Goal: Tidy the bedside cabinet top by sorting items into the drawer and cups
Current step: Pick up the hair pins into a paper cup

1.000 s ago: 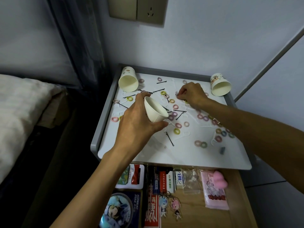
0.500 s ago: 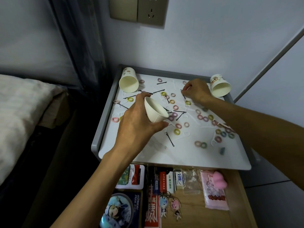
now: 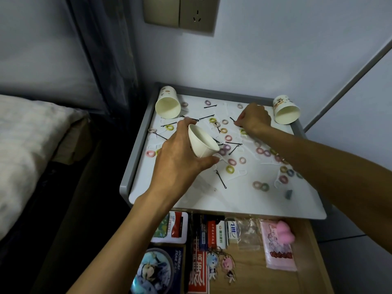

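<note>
My left hand point(image 3: 180, 158) grips a white paper cup point(image 3: 201, 143), tilted with its mouth up and to the left, above the white cabinet top point(image 3: 191, 200). My right hand point(image 3: 253, 118) is curled at the far right of the top and pinches a black hairpin point(image 3: 233, 120) lying on the surface. Several small coloured hair ties point(image 3: 230, 169), black hairpins point(image 3: 221, 179) and white floss picks point(image 3: 241, 172) lie scattered across the top. Below the front edge the wooden drawer point(image 3: 307, 262) stands open.
Two more paper cups lie on their sides, one at the back left point(image 3: 167, 102), one at the back right point(image 3: 285, 110). The drawer holds packets, keychains point(image 3: 220, 264), a pink pouch point(image 3: 277, 245) and a plastic bag. A bed point(image 3: 27, 145) lies left; a wall socket point(image 3: 197, 13) is above.
My right hand has moved from the middle of the top toward the back right cup and now pinches a hairpin there. My left hand holds the cup in the same spot.
</note>
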